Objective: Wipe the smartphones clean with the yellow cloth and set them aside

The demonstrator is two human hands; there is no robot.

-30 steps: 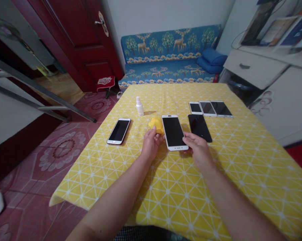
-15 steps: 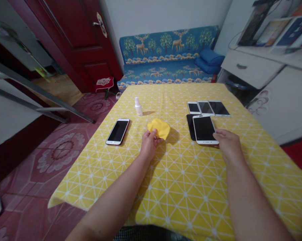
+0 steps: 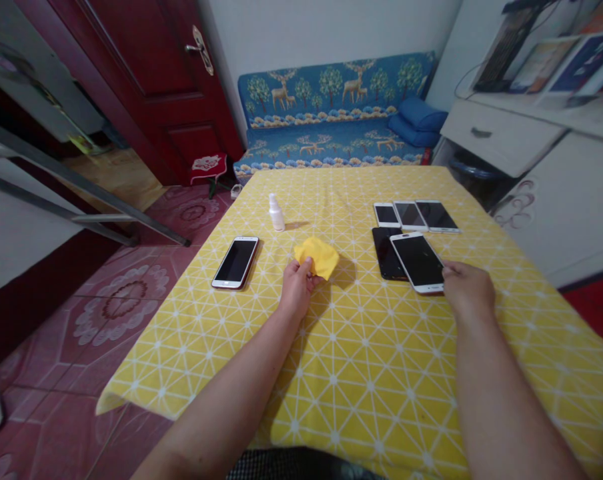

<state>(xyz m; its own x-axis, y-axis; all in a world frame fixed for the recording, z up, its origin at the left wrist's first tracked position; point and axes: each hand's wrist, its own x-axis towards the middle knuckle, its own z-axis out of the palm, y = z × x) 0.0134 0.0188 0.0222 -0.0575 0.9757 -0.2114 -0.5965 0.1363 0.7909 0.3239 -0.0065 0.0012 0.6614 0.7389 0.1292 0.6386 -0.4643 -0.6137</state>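
My left hand (image 3: 297, 285) pinches a yellow cloth (image 3: 317, 257) above the middle of the table. On the right, my right hand (image 3: 467, 288) is closed on the lower right corner of a white smartphone (image 3: 419, 261) with a dark screen. That phone is tilted and partly covers a black smartphone (image 3: 385, 253) on the tablecloth. Behind them lie a small white phone (image 3: 386, 214), a middle white phone (image 3: 410, 215) and a larger white phone (image 3: 437, 215), side by side. Another white-fronted phone (image 3: 235, 263) with a reddish edge lies left of my left hand.
A white spray bottle (image 3: 276, 213) stands upright beyond the cloth. The yellow patterned tablecloth (image 3: 331, 380) covers the table. Past its far edge is a blue sofa (image 3: 326, 120). White drawers (image 3: 506, 133) stand to the right, and a metal frame (image 3: 81, 180) to the left.
My right hand has moved slightly right with the white smartphone, which has turned and now shows more of the black phone beneath. The left hand and cloth have hardly moved.
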